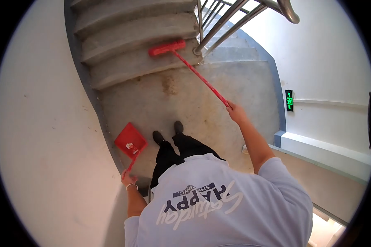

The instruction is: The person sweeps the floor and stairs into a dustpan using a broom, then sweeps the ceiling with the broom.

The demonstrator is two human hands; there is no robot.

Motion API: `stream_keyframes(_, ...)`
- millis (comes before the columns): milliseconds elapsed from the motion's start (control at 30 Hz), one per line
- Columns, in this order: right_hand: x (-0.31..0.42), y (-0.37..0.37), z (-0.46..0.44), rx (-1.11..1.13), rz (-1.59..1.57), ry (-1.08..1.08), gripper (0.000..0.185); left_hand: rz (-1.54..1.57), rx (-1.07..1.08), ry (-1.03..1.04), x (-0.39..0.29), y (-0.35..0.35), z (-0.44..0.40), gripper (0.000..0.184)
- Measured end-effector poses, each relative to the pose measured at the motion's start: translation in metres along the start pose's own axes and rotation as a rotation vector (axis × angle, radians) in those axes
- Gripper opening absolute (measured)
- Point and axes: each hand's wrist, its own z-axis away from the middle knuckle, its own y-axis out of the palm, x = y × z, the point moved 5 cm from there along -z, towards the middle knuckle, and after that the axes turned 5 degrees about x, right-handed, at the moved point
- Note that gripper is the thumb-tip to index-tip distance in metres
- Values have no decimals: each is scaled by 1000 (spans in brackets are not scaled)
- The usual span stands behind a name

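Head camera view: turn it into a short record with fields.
place: stairwell landing below concrete steps
left hand: on the handle of a red dustpan
right hand: gripping a red broom
broom head: at the lower steps
dustpan contents: pale scraps
wall sign: lit green

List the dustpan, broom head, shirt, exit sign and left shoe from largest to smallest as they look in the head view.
1. Shirt
2. Dustpan
3. Broom head
Exit sign and left shoe: smallest, too alike to rank.
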Motion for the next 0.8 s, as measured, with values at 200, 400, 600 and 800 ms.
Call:
stream_keyframes(200, -14, -9, -19, -45, -99, 80, 40, 66, -96, -66, -1, 12, -2, 20)
stream_keyframes(400, -40, 12, -52, 47, -114, 59, 41, 65, -140, -112, -1, 25, -10, 21)
stream_keyframes(600, -40, -13, -5, -12, -178, -25, 44, 80, -121, -152, -12, 33, -11, 23)
stream_keyframes(800, -15, 18, -41, 68, -118, 188, 45, 107, -112, -199, -4, 27, -10, 25)
